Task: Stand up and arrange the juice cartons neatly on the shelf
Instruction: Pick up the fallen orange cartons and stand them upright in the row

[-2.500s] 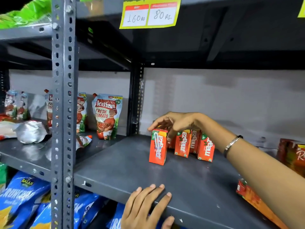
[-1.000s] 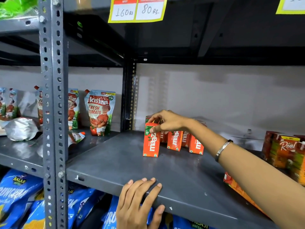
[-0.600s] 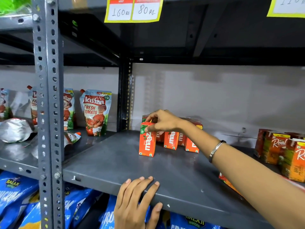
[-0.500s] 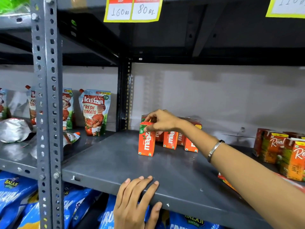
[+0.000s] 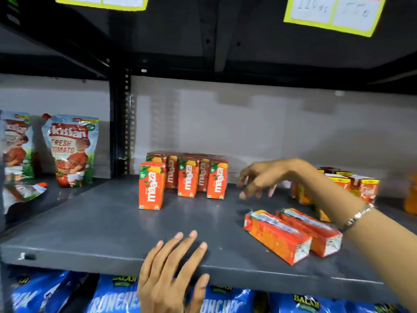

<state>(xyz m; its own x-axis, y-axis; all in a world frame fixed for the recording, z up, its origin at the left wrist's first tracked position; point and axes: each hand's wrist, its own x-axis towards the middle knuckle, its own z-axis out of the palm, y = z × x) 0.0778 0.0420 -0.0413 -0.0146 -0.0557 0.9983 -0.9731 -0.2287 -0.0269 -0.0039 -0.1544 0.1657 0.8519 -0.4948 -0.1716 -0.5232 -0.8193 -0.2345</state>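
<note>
Reaching in from the shelf's right side above the grey shelf: right hand, palm down, fingers loosely spread and drooping, empty (motion-blurred). Pressed flat over the front edge near its middle: left hand, fingers splayed, gripping no carton. Upright toward the back edge: front Maaza carton, just ahead of the standing cartons. Lying flat near the front right: two fallen cartons, side by side beneath the right forearm.
</note>
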